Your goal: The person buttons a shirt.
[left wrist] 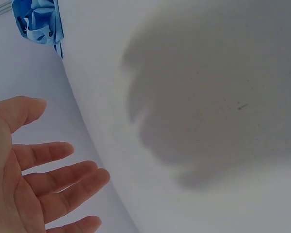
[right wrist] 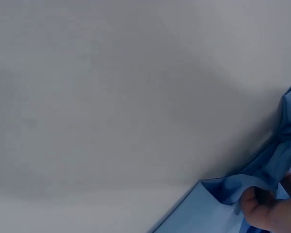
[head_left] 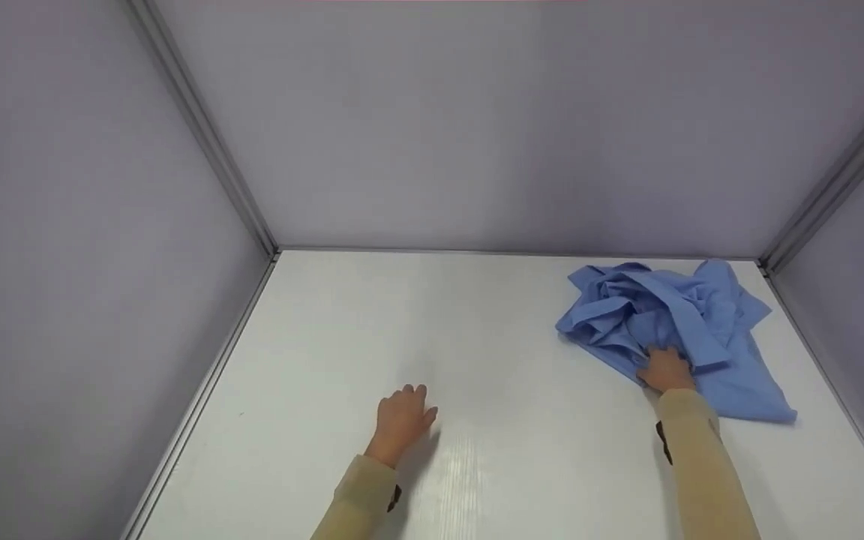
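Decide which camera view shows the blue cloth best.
Head view: it frames the blue cloth completely, though the right hand covers part. The left wrist view catches only a small piece; the right wrist view, only a cropped portion.

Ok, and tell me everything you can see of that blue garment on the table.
The blue garment looks like a shirt in plain, smooth-looking cloth, with a small dark button showing in the left wrist view. It lies crumpled, folds bunched on top and a flatter panel spread toward the near right. It rests on the white table, toward the far right corner. The right hand pinches a fold near its front edge. Collar and sleeves can't be made out.
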Motion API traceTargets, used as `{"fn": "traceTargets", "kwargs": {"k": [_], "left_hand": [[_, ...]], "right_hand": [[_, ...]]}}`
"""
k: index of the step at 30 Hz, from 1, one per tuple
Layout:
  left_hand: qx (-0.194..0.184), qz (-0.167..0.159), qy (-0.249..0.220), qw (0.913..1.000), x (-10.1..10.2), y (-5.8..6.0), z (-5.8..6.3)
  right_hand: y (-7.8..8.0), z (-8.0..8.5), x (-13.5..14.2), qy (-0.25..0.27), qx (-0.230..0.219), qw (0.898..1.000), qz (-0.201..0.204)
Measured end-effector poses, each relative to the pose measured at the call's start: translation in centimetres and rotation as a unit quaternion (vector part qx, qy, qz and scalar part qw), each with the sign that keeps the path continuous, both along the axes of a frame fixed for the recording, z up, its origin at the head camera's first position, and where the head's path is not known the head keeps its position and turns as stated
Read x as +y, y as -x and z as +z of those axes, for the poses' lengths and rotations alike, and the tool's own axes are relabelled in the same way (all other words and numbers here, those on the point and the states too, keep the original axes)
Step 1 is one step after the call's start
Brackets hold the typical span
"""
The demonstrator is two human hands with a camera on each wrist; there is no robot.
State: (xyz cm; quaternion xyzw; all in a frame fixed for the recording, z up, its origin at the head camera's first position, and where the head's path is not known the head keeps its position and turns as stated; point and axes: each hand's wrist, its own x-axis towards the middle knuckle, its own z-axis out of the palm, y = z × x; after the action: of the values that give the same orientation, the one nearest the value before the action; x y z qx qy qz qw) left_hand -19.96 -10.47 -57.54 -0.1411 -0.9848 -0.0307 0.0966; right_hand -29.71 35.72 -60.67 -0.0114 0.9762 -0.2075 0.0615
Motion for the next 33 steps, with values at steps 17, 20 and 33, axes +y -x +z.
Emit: {"fn": "traceTargets", "kwargs": {"k": [17,20,33], "left_hand": [[-0.034,-0.020,-0.034,0.9986,0.9,0.7,0.4],[-0.030,-0.012,-0.033,0.9989,0.7,0.8,0.5],[-0.039,0.003,-0.068,0.9969,0.0,0.3,0.5]], "right_hand": [[-2.3,1.4,-7.2,0.016,-0.015,0.996,0.092],[-2.5,1.5,-9.5,0.023,-0.006,0.994,0.109],[-4.4,1.1,-18.1,0.023,0.018,0.986,0.163]]}}
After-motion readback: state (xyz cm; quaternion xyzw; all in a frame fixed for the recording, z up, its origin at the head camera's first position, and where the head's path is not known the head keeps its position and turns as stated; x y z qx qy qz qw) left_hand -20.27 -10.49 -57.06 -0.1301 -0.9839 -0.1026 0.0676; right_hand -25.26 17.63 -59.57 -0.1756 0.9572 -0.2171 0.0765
